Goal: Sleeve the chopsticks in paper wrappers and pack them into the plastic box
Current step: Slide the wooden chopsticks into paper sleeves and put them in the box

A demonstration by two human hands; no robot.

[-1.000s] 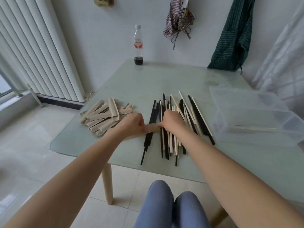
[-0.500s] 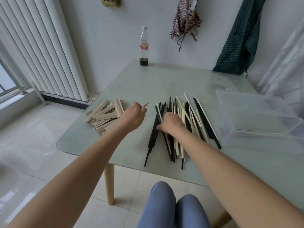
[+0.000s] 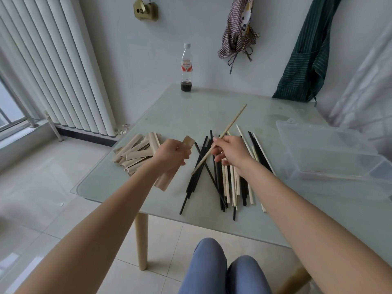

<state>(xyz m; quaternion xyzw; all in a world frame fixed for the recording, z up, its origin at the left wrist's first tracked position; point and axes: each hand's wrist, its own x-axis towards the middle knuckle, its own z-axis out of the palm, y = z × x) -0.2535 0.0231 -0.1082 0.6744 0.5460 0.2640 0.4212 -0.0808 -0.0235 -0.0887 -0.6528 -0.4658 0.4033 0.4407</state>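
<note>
Head cam view: my left hand [image 3: 171, 153] has its fingers wrapped around one brown paper wrapper [image 3: 167, 179], lifted off the table [image 3: 191, 109] with the open end up. My right hand [image 3: 231, 153] pinches a single pale chopstick [image 3: 224, 134], tilted up and away from me. The loose chopsticks [image 3: 231, 183], black and pale mixed, lie under my right hand, the wrapper pile [image 3: 135, 151] sits to the left, and the clear plastic box [image 3: 331, 153] is off to the right with a pale stick inside.
</note>
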